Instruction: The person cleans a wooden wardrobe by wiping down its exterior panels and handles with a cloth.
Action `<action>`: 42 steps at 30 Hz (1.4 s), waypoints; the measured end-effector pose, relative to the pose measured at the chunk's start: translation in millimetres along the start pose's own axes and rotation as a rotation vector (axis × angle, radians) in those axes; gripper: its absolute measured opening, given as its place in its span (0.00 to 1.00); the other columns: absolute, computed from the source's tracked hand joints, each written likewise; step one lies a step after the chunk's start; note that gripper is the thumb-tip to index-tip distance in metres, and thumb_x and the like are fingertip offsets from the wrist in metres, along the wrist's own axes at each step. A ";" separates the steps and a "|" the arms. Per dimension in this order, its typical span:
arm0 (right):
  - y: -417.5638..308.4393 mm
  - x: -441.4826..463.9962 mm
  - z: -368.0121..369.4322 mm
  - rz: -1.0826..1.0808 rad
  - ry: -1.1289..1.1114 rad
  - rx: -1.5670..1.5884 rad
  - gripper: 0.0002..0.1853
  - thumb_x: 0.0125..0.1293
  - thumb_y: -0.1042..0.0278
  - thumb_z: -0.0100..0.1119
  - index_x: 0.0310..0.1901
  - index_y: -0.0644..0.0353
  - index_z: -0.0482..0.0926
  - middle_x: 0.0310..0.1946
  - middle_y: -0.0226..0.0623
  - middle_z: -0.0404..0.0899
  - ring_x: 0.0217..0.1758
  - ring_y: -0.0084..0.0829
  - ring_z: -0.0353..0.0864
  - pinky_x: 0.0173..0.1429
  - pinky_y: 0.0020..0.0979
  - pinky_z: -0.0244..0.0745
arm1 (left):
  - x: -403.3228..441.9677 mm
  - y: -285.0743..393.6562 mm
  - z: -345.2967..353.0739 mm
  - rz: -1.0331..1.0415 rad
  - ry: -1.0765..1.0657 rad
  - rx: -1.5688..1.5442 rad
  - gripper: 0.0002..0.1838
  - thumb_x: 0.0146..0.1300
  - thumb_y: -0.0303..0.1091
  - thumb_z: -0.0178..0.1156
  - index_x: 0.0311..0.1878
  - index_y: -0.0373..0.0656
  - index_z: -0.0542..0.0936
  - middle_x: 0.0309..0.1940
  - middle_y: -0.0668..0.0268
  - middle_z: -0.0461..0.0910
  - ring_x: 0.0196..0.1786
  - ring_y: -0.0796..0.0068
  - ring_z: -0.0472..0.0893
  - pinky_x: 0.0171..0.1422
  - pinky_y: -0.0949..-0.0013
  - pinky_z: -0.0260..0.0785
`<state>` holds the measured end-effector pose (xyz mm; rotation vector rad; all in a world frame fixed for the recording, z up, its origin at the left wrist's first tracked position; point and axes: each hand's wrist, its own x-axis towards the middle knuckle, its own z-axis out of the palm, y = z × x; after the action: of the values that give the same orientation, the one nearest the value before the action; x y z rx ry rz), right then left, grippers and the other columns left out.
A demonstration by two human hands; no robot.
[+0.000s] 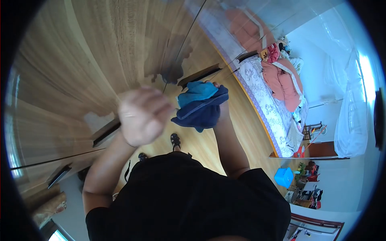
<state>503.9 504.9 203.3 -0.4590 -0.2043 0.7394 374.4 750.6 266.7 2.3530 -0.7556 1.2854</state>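
My right hand [224, 111] grips folded cloths, one light blue [197, 91] and one dark navy [201, 112] with a stitched edge. Its fingertips show at the top of the bundle; the palm is mostly hidden behind the fabric. To the left, my left hand [144, 116] is raised in front of a glossy wood-grain cabinet door [100, 60]. Motion blurs its fingers, so I cannot make out whether they are closed. Near that hand's wrist is a dark door handle [106, 132]. Another long dark handle [201, 75] lies just beyond the cloths.
A bed [261, 88] with a patterned sheet and pink bedding [283, 82] stands to the right, mirrored in the shiny doors. Farther right are a blue box [284, 177] and a sheer white curtain [350, 132]. My sandalled feet [175, 140] stand on a wooden floor [205, 142].
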 end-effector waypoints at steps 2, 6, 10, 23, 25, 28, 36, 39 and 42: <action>2.6 -1.7 4.4 -0.071 -0.022 0.011 0.16 0.73 0.53 0.58 0.55 0.54 0.77 0.55 0.44 0.81 0.60 0.46 0.83 0.65 0.50 0.79 | -16.6 37.0 44.8 -0.222 0.055 -0.065 0.15 0.53 0.29 0.73 0.45 0.43 0.82 0.46 0.59 0.81 0.50 0.58 0.83 0.51 0.58 0.77; 2.2 -7.6 -9.9 -0.179 0.054 -0.019 0.15 0.75 0.57 0.58 0.56 0.55 0.76 0.55 0.43 0.80 0.61 0.43 0.82 0.66 0.48 0.80 | -44.0 80.5 98.7 -0.769 0.068 -0.471 0.16 0.60 0.30 0.73 0.48 0.40 0.80 0.47 0.57 0.80 0.48 0.56 0.83 0.49 0.63 0.77; -21.6 -22.0 -32.9 -0.045 0.165 -0.418 0.19 0.73 0.61 0.61 0.61 0.59 0.75 0.57 0.43 0.80 0.60 0.39 0.83 0.66 0.44 0.80 | -54.3 72.1 106.6 -1.149 0.040 -0.958 0.10 0.71 0.32 0.66 0.48 0.38 0.80 0.41 0.67 0.81 0.44 0.74 0.81 0.48 0.71 0.74; -105.8 -47.9 -48.1 -0.094 0.422 -0.373 0.23 0.74 0.57 0.56 0.61 0.67 0.77 0.56 0.47 0.83 0.58 0.43 0.84 0.68 0.43 0.78 | -22.0 66.5 11.3 -0.885 0.061 -0.275 0.12 0.72 0.20 0.54 0.57 0.36 0.75 0.55 0.56 0.79 0.57 0.69 0.79 0.63 0.65 0.71; -109.9 -27.8 -56.5 -0.323 0.372 -0.557 0.20 0.69 0.68 0.59 0.60 0.67 0.77 0.55 0.44 0.83 0.57 0.42 0.84 0.65 0.43 0.78 | -30.0 50.3 -32.3 -0.635 0.223 -0.013 0.16 0.69 0.18 0.57 0.59 0.35 0.74 0.53 0.52 0.79 0.57 0.59 0.79 0.64 0.59 0.71; -91.1 16.4 -66.5 -0.569 0.399 -1.705 0.20 0.61 0.77 0.63 0.56 0.66 0.78 0.54 0.45 0.82 0.57 0.47 0.82 0.63 0.44 0.77 | -66.8 15.6 -96.5 -0.473 0.375 0.363 0.16 0.69 0.13 0.54 0.60 0.29 0.71 0.52 0.51 0.75 0.53 0.62 0.83 0.59 0.65 0.83; -22.0 36.0 -76.4 -0.626 0.227 -2.498 0.20 0.49 0.81 0.63 0.48 0.62 0.81 0.51 0.45 0.76 0.53 0.53 0.75 0.57 0.48 0.75 | -95.3 -24.1 -133.3 -0.059 0.317 1.284 0.14 0.62 0.13 0.62 0.48 0.39 0.79 0.49 0.62 0.77 0.41 0.72 0.77 0.42 0.71 0.73; -57.1 46.6 -81.0 -0.720 0.338 -2.497 0.16 0.51 0.82 0.62 0.41 0.53 0.86 0.48 0.40 0.79 0.52 0.50 0.76 0.53 0.45 0.77 | -95.5 -26.7 -130.9 -0.059 0.363 1.321 0.13 0.60 0.13 0.62 0.43 0.43 0.82 0.46 0.66 0.78 0.43 0.71 0.77 0.48 0.70 0.73; -49.0 60.0 -86.2 -0.748 0.563 -2.397 0.14 0.50 0.80 0.62 0.40 0.56 0.85 0.48 0.40 0.79 0.52 0.50 0.76 0.54 0.46 0.77 | -95.8 -25.8 -132.5 -0.041 0.354 1.270 0.13 0.60 0.14 0.63 0.43 0.45 0.82 0.44 0.67 0.79 0.45 0.72 0.76 0.49 0.72 0.72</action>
<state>605.8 486.2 151.6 -2.5961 -0.6228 -0.8113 259.9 869.4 253.4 2.7152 0.4003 2.5499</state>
